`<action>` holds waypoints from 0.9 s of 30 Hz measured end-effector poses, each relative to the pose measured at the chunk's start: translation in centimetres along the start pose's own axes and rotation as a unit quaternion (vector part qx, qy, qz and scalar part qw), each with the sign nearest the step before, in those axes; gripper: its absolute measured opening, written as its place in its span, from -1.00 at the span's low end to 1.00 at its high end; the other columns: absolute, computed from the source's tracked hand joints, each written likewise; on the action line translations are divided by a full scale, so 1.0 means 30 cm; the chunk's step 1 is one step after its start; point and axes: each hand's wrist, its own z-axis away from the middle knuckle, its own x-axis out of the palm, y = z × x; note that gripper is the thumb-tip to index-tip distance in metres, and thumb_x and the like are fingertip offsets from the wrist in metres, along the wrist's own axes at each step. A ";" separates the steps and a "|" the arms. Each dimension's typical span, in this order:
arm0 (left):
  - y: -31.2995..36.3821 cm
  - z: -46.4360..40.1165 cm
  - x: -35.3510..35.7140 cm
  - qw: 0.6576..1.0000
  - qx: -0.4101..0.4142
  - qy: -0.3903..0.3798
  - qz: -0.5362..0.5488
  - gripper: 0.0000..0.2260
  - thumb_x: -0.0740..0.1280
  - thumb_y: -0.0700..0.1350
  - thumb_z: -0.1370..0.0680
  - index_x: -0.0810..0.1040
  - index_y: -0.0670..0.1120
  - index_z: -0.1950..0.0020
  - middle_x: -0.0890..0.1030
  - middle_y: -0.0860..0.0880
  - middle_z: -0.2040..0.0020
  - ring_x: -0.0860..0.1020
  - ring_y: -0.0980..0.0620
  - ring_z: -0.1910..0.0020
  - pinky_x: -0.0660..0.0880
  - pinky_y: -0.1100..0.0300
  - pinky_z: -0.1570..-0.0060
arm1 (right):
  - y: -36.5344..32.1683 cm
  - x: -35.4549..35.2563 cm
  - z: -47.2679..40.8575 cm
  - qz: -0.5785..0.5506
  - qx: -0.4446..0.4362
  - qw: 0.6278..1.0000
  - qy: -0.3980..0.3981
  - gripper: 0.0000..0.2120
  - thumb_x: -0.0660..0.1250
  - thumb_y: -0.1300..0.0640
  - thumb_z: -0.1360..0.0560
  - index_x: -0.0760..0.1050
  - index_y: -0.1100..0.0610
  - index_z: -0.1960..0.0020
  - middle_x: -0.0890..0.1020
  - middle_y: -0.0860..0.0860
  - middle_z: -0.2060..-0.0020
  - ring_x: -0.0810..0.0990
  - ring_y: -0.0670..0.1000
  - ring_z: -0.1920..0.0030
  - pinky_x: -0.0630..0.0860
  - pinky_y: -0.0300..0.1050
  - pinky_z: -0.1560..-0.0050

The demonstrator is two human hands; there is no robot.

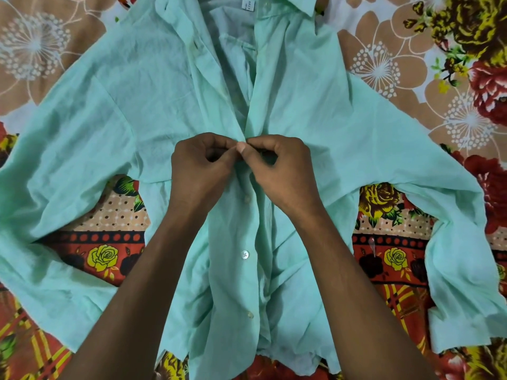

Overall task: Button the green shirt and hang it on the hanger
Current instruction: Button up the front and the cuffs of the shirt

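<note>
Three buttons [244, 254] show fastened down the lower front, and both hands meet at the next one up. The green shirt [153, 86] lies flat on its back across the flowered bed sheet [384, 64], collar toward the far edge of the bed, hem toward the near edge, sleeves thrown out to either side. The left hand [201, 165] pinches one front edge; its grip is closed on cloth. The right hand [277, 167] pinches the facing edge, thumb tip pressed at the seam, grip clamped there too. Whether a button is already through the hole, I cannot tell; the fingers hide it.

This is thin, soft, light cloth, and it creases everywhere. It will bunch and slide on the sheet rather than hold shape, so it seems best taken by the stiffer front strip, close beside each button. Above the hands the front gapes open to the collar, so I judge several buttons remain. For lifting later, the collar and shoulders look like the firmest places. No hanger is in view.
</note>
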 end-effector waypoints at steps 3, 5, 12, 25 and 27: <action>-0.003 -0.003 -0.005 1.000 -0.007 -0.012 0.015 -0.92 0.50 -0.09 -0.56 0.72 -0.09 0.06 0.74 -0.03 0.21 0.70 -0.01 0.21 0.53 0.28 0.27 | 0.005 0.004 -0.011 0.001 0.001 1.000 0.009 -0.88 0.43 0.10 -0.58 0.76 0.03 0.05 0.76 -0.17 0.16 0.69 -0.24 0.07 0.58 -0.32 -0.07; -0.003 -0.005 -0.003 1.000 -0.016 -0.008 0.025 -0.94 0.48 -0.12 -0.57 0.72 -0.09 0.06 0.73 -0.01 0.22 0.65 0.08 0.28 0.48 0.36 0.32 | 0.004 0.017 -0.015 0.006 -0.005 1.000 0.028 -0.87 0.43 0.11 -0.57 0.75 0.05 0.08 0.75 -0.16 0.19 0.69 -0.21 0.09 0.59 -0.28 -0.05; -0.003 -0.012 -0.001 0.992 -0.080 -0.013 0.093 -0.95 0.44 -0.21 -0.58 0.71 -0.14 0.03 0.68 0.06 0.25 0.55 0.24 0.36 0.43 0.42 0.32 | 0.020 0.039 -0.020 -0.002 0.026 0.999 0.044 -0.89 0.45 0.08 -0.55 0.75 0.07 0.06 0.74 -0.14 0.19 0.68 -0.16 0.09 0.60 -0.21 -0.04; 0.078 -0.098 0.023 0.988 0.073 0.127 -0.050 -0.81 0.46 0.10 -0.53 0.65 -0.02 0.06 0.68 0.12 0.21 0.64 0.20 0.21 0.54 0.26 0.18 | -0.035 0.004 -0.176 0.078 -0.059 0.986 0.137 -0.96 0.45 0.12 -0.53 0.68 0.06 0.05 0.69 -0.10 0.20 0.64 -0.13 0.17 0.58 -0.19 0.09; 0.105 -0.149 0.038 0.988 0.052 0.128 -0.066 -0.72 0.46 0.20 -0.51 0.65 -0.01 0.06 0.67 0.13 0.21 0.63 0.24 0.19 0.51 0.34 0.16 | -0.033 0.022 -0.222 0.112 -0.050 0.985 0.121 -0.93 0.47 0.08 -0.52 0.69 0.07 0.05 0.71 -0.09 0.20 0.65 -0.11 0.18 0.60 -0.15 0.07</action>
